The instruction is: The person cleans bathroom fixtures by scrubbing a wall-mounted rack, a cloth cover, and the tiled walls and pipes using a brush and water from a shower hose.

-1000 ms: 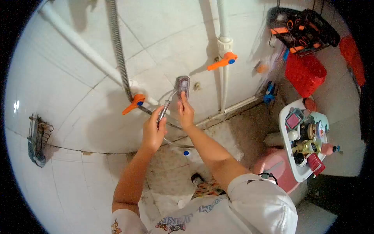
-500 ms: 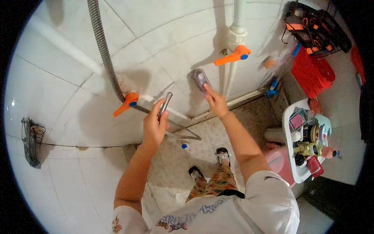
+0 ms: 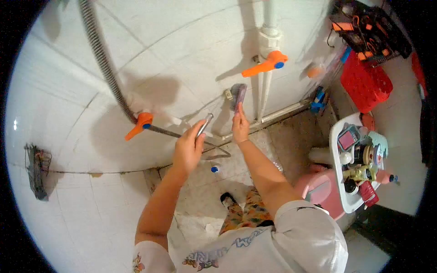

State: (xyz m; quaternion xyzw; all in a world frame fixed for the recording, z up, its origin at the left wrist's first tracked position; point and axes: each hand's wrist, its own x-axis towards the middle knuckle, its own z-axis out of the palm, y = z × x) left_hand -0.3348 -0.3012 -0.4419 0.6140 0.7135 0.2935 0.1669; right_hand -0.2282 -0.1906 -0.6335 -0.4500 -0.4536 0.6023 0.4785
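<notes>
My left hand (image 3: 188,148) is closed around the metal end of a flexible hose (image 3: 205,123), which points up and to the right toward the wall. The hose loops down near the floor and runs up past an orange valve handle (image 3: 139,126). In my right hand (image 3: 240,125) is a scrub brush (image 3: 241,94) with a purplish back, held by its lower end. It stands nearly upright close to the tiled wall, its bristle side turned left and slightly blurred. A small pale fitting (image 3: 228,94) shows on the wall just left of the brush.
A second orange valve handle (image 3: 265,64) sits on a white pipe above my right hand. To the right are a red basket (image 3: 366,82), a black tool rack (image 3: 368,32), a white tray (image 3: 339,177) of bottles and a pink basin (image 3: 302,184). A wire holder (image 3: 37,170) hangs left.
My right hand has turned the brush more upright, and the pale fitting beside it now shows. My left hand with the hose end has shifted right. The whole view has moved slightly.
</notes>
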